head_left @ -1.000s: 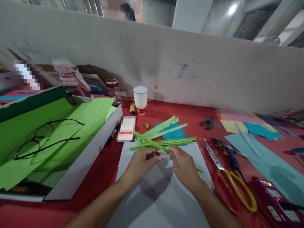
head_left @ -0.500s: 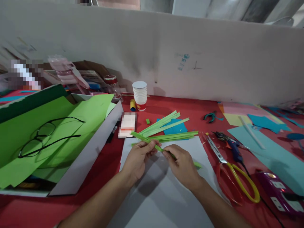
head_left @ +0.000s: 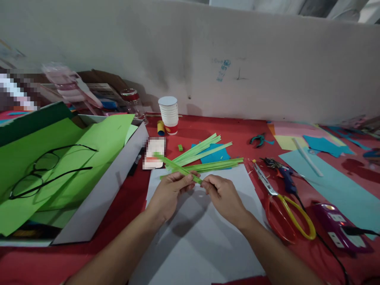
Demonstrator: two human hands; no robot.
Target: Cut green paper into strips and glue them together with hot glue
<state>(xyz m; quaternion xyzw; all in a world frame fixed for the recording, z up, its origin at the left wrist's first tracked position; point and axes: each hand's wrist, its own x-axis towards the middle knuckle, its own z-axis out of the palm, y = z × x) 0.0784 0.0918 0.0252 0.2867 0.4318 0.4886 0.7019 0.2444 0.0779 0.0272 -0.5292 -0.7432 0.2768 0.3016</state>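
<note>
My left hand (head_left: 169,194) and my right hand (head_left: 222,196) both pinch one long green paper strip (head_left: 175,168) above a white sheet (head_left: 202,237) on the red table (head_left: 208,132). The strip slants up and to the left from my fingers. My fingertips nearly meet at its near end. Behind my hands lies a loose pile of green paper strips (head_left: 208,156) over a blue paper piece (head_left: 216,155).
A box (head_left: 101,198) with green paper and black spectacles (head_left: 44,170) stands at the left. Scissors (head_left: 285,206), a glue gun (head_left: 285,176), a purple power strip (head_left: 341,233), stacked paper cups (head_left: 169,114) and coloured paper sheets (head_left: 326,178) lie around. A grey partition wall (head_left: 208,59) runs behind.
My hands have drawn closer together on the green strip, and its tail past my right hand no longer shows. The view has tilted down a little.
</note>
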